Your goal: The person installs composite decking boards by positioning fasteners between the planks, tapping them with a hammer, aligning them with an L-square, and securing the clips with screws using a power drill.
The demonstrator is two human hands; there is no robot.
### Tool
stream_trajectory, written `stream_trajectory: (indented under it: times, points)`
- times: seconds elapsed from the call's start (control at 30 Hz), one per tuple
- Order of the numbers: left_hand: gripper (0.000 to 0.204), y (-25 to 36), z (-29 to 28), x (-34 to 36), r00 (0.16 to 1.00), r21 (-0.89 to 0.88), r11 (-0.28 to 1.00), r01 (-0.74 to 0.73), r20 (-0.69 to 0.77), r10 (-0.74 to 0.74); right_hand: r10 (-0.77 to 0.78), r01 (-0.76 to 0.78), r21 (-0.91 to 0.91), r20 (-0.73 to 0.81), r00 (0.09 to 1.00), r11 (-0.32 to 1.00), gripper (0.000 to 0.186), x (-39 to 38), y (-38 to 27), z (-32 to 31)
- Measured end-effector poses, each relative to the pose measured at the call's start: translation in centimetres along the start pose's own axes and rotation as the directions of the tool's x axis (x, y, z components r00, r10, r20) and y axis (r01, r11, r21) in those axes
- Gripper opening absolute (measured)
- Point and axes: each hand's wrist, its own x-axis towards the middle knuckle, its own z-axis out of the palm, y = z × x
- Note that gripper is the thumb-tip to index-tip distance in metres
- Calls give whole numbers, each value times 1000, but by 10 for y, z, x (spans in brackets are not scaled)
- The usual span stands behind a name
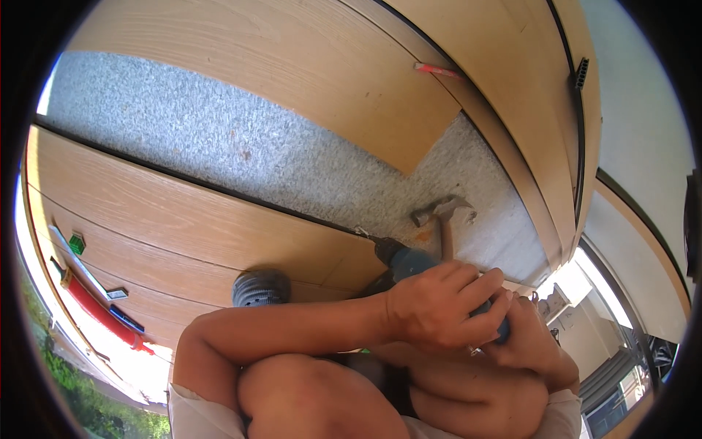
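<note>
My left hand [442, 301] is wrapped over the body of a dark blue power drill [409, 263]. Behind it, my right hand [528, 333] is closed around the drill's rear part and grip, which the fingers largely hide. The drill lies nearly level, pointing left, with its black chuck toward the edge of a wood-look panel [197, 205]. Its bit tip [362, 232] meets or nearly meets the dark strip along that edge; whether it touches, I cannot tell. Just beyond the drill, a claw hammer [443, 214] rests on the grey speckled surface [307, 161], its handle running toward my hands.
A further wood panel [292, 66] lies across the grey surface. Long boards [512, 73] curve along the right, with a red marker-like stick [437, 70] on them. At far left lie a red tube-shaped tool [102, 311] and a small green block [77, 244]. My shoe [261, 287] rests on the near panel.
</note>
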Motion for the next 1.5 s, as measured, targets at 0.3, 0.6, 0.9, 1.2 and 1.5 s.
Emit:
stream_trajectory:
  times: [0.3, 0.6, 0.9, 1.2, 1.5]
  points:
    - [42, -2, 1, -12, 1000, 36, 999, -20, -3, 20, -34, 36, -50, 47, 998, 998, 43, 7, 5, 5]
    - [36, -4, -4, -16, 999, -5, 999, -38, 6, 38, -71, 69, 50, 46, 996, 996, 43, 5, 20, 18]
    - [33, 1, -3, -33, 991, -64, 989, -132, -11, 132, -239, 240, -5, 45, 970, 971, 53, -2, 36, 43]
    - [17, 6, -9, -46, 995, -108, 992, -61, -85, 52, -254, 260, -61, 88, 963, 964, 58, 2, 24, 57]
    - [27, -4, -10, -44, 983, -105, 984, -145, -127, 131, -228, 252, -152, 161, 960, 956, 58, 3, 17, 49]
